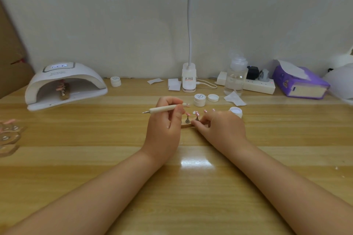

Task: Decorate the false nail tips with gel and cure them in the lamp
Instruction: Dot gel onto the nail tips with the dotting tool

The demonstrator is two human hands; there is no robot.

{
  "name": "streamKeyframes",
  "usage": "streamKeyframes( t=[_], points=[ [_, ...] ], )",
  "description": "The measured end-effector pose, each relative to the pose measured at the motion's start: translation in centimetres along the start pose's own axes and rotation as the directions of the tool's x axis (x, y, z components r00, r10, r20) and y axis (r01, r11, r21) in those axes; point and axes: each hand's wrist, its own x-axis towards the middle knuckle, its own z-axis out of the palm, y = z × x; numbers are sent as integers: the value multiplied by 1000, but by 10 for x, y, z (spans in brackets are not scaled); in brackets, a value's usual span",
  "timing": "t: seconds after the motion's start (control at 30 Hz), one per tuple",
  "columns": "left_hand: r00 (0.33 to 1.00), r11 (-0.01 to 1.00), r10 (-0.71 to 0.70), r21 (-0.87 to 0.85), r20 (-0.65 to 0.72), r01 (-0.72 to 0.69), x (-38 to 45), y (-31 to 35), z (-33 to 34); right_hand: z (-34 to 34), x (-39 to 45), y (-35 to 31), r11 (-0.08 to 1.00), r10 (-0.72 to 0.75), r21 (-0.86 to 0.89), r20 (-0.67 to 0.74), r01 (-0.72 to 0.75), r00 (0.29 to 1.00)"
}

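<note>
The left hand (164, 124) grips a pen (164, 109) in curled fingers; the right hand (221, 129) pinches the stand (188, 125) carrying pink tips (188, 114) mid-tabletop (114, 158). More tips sit inside the lamp (65, 84), far left.

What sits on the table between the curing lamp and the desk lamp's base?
In the head view, one small closed white jar stands between the curing lamp and the desk lamp's base.

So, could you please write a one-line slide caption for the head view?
Left hand holds dotting pen; right hand steadies nail-tip stand; another stand sits in curing lamp.
</note>
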Motion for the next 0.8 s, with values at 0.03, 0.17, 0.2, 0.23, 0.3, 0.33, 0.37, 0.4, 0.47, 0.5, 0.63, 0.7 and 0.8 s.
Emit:
streamKeyframes(
  t=[0.03, 0.17, 0.2, 0.23, 0.3, 0.33, 0.37, 0.4, 0.47, 0.5, 0.63, 0.7, 0.8],
  points=[
    [1000, 1000, -4, -6, -2, 4, 0, 0, 0, 0, -1, -1, 1000, -19, -10, -18, 19, 1000],
    [1000, 1000, -12, -20, -22, 11, 1, -1, -1, -3, -5, -6, 999, -53, -13, -14, 52, 999],
    [1000, 1000, -12, -21, -25, 12, 1, -1, -2, -3, -5, -7, 999, -48, -5, -5, 48, 999],
    [1000, 1000, -13, -21, -27, 13, 1, -2, -2, -4, -5, -8, 999, -41, 2, 3, 41, 999],
    [999, 1000, -19, -20, -34, 19, 1, -2, -3, -6, -3, -9, 1000, -29, 10, 25, 29, 999],
    [999, 1000, -23, -19, -38, 23, 1, -2, -3, -7, -3, -10, 1000, -30, 1, 41, 30, 999],
    [999, 999, -27, -18, -43, 26, 1, -3, -3, -6, -3, -11, 999, -41, -22, 58, 42, 997],
    [998, 999, -29, -18, -47, 28, 1, -3, -3, -6, -3, -12, 997, -57, -53, 76, 61, 995],
    [998, 999, -32, -20, -52, 31, 1, -4, -3, -4, -4, -14, 990, -91, -99, 104, 101, 990],
    [998, 999, -34, -20, -51, 33, 1, -4, -3, -3, -4, -14, 988, -103, -102, 114, 115, 988],
    [998, 999, -33, -22, -45, 32, 1, -4, -3, -3, -1, -18, 989, -105, -86, 146, 118, 984],
    [998, 999, -36, -27, -46, 35, 1, -3, -3, 0, 0, -21, 995, -80, -53, 145, 88, 986],
    [998, 999, -39, -37, -45, 37, 2, -2, -3, 6, 0, -26, 1000, -12, 16, 156, 10, 988]
  ],
)
